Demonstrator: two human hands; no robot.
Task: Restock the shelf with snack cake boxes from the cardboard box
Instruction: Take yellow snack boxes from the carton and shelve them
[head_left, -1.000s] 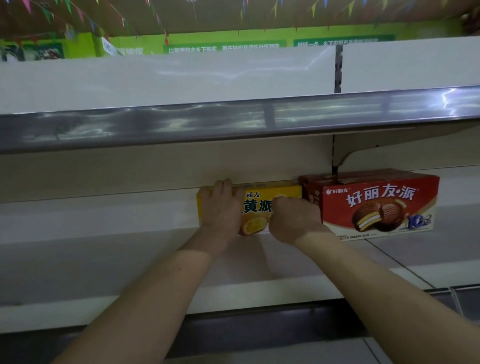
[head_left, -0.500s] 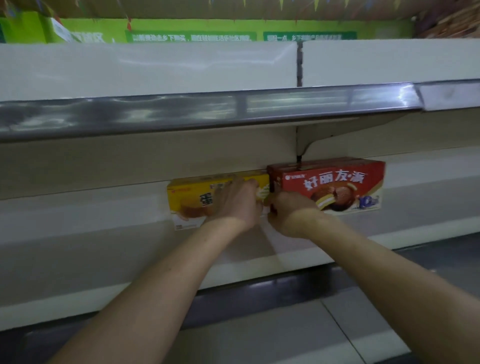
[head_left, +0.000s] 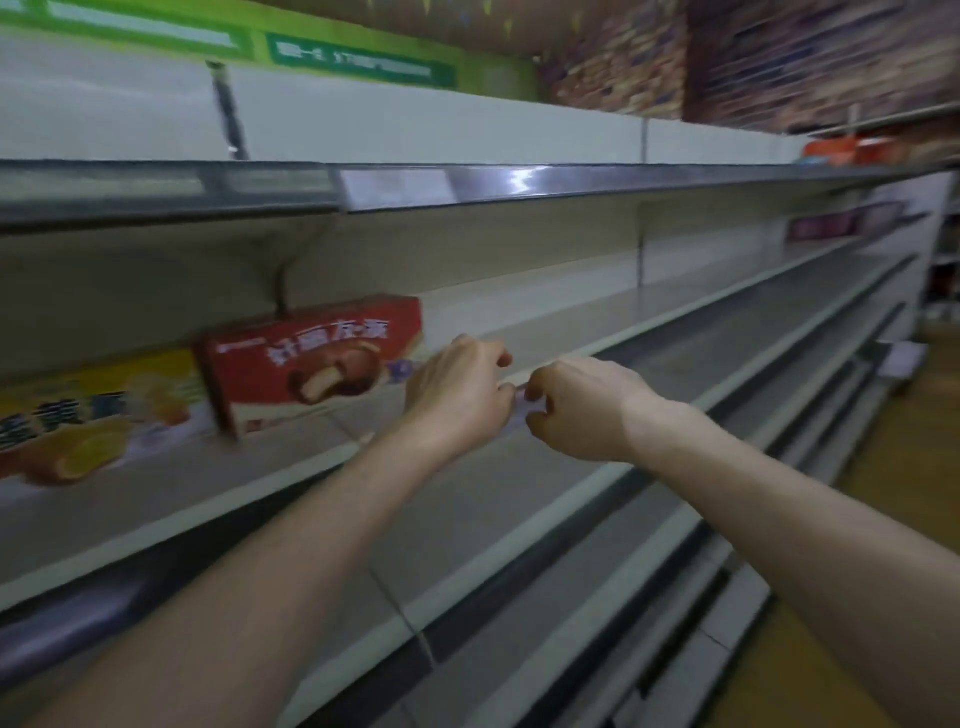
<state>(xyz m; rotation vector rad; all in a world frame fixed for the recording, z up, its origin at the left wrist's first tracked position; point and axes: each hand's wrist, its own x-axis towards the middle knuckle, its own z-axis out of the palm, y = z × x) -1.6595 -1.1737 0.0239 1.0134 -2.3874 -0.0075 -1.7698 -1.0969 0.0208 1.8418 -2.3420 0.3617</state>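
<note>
On the middle shelf (head_left: 597, 332), at the left of the view, a red chocolate pie box (head_left: 311, 364) stands beside a yellow custard pie box (head_left: 88, 410); the two appear to touch, though motion blur prevents certainty. Both hands are clear of the boxes, to the right of the red one. The left hand (head_left: 460, 392) and right hand (head_left: 576, 410) show loosely curled fingers; whether anything small is pinched between them cannot be determined. The cardboard box is not in view. Risk: the red box appears tilted. A passing forearm may displace it, breaking the row alignment.
</note>
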